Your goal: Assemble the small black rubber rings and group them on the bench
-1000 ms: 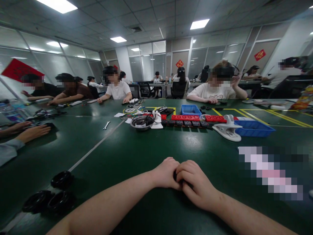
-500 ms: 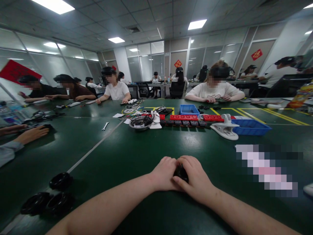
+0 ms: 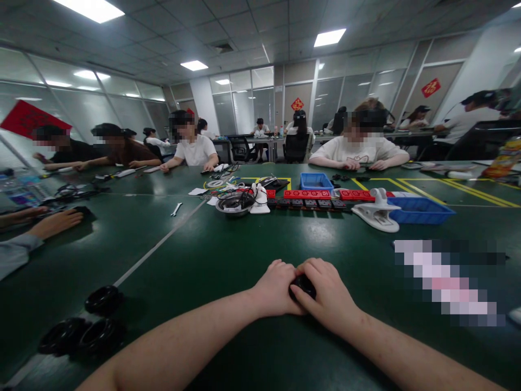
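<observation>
A round, glossy black object (image 3: pixel 303 288) sits between my two hands, low over the green table (image 3: pixel 228 255). My left hand (image 3: pixel 277 288) is closed against its left side, with the fingertips partly hidden. Curled over its top and right side, my right hand (image 3: pixel 328 288) has the thumb across the front. Several black rings lie at the lower left: one ring (image 3: pixel 103 300) apart, and a ring (image 3: pixel 64 335) touching another ring (image 3: pixel 101 336).
Farther back are a bowl of cables (image 3: pixel 235 203), red and black socket strips (image 3: pixel 309 194), a white clamp (image 3: pixel 378 212), and a blue tray (image 3: pixel 423 210). A wrench (image 3: pixel 176 209) lies left. Another person's hand (image 3: pixel 61 222) rests at the left edge.
My right hand has shifted slightly, its fingers now a little higher and wider, so more of the black object shows. The whole view has moved slightly.
</observation>
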`<state>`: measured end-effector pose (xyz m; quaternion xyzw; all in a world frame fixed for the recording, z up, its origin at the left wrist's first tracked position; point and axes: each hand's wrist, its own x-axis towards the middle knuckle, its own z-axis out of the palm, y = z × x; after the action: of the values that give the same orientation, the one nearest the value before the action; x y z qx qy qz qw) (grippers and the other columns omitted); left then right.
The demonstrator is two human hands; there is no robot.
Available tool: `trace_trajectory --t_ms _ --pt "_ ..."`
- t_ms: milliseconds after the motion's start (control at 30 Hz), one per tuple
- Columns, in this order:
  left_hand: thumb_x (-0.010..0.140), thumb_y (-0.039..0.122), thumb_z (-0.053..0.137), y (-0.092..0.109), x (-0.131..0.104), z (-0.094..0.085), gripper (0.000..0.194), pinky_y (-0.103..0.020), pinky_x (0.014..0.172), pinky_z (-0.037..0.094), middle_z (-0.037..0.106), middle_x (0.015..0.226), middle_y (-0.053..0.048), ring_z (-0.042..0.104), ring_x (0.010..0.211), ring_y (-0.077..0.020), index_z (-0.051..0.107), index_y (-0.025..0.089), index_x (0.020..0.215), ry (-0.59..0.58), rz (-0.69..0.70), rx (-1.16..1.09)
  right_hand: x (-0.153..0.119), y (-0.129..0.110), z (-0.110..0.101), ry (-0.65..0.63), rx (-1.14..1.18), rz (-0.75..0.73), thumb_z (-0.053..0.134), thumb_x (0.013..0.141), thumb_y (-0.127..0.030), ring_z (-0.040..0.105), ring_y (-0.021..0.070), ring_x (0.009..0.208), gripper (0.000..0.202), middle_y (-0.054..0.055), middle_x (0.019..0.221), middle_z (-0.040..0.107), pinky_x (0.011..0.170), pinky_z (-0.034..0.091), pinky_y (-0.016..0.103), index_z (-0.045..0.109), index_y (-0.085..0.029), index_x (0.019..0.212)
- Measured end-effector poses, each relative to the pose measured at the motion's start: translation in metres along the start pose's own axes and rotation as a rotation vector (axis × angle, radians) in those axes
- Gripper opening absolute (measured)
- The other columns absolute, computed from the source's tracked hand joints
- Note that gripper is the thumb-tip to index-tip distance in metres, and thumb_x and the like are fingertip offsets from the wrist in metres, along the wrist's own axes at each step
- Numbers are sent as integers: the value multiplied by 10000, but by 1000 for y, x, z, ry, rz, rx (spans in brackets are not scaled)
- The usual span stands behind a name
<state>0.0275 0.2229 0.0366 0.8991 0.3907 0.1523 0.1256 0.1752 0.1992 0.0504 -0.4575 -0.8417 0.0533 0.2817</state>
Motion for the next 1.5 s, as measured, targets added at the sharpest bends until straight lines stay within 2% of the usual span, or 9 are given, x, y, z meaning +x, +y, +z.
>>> trace_trajectory --t_ms 167,333,667,833,900,1000,1200,1333,1500 --pt "572 440 664 -7 1 -4 382 -397 937 298 539 831 -3 520 826 -192 528 186 822 -76 43 -45 -3 -4 -7 -16 194 -225 424 713 -128 486 182 785 135 50 807 541 705 404 350 528 -178 781" --pt "529 385 705 -12 3 -5 449 -413 970 261 534 862 -3 512 857 -195 540 191 899 -138 102 -47 -6 -11 -10 -3 385 -502 320 714 -75 513 147 695 226 5 627 530 805 409 373 494 -199 640" --pt "545 419 699 -6 1 -10 482 -428 995 225 550 889 0 506 889 -202 544 218 955 -157 113 -78 -7 -12 -11 82 479 -518 301 730 -86 551 129 626 238 -6 577 539 801 453 357 476 -203 620" --pt "582 466 667 0 0 -4 553 -445 993 220 536 1045 -47 468 1015 -254 512 206 1045 -138 177 34 -12 -10 -18 82 282 -553 351 729 -121 557 179 891 237 5 751 613 1005 209 489 545 -207 836" --pt "579 480 668 1 -2 -3 599 -456 997 211 533 1046 -54 471 1013 -258 488 201 1077 -93 141 45 -13 -9 -18 120 166 -510 396 741 -178 530 205 926 217 24 842 611 992 189 508 535 -202 905" --pt "542 525 682 3 -4 -5 668 -468 991 230 540 1009 -42 498 962 -240 460 197 1079 -36 64 -29 -10 -7 -15 142 15 -293 479 746 -347 510 225 849 247 76 886 567 881 308 482 516 -166 910" --pt "527 625 649 8 -10 -8 634 -480 993 231 538 929 -27 507 942 -223 482 189 955 -1 31 -73 1 -11 -21 -38 -10 116 509 765 -395 498 189 725 231 40 782 540 666 402 349 492 -173 825" --pt "527 645 630 16 -11 -1 680 -484 990 233 545 905 -32 510 923 -234 475 189 1007 20 -22 -19 -4 -21 -26 -93 -21 142 555 746 -347 507 187 721 174 35 766 536 653 408 331 512 -178 743" --pt "563 563 637 19 -9 3 507 -412 915 327 550 785 -15 525 813 -214 522 177 870 31 -24 90 -18 -21 -19 -36 -1 66 553 748 -273 517 196 742 105 47 788 548 677 426 357 543 -176 787"
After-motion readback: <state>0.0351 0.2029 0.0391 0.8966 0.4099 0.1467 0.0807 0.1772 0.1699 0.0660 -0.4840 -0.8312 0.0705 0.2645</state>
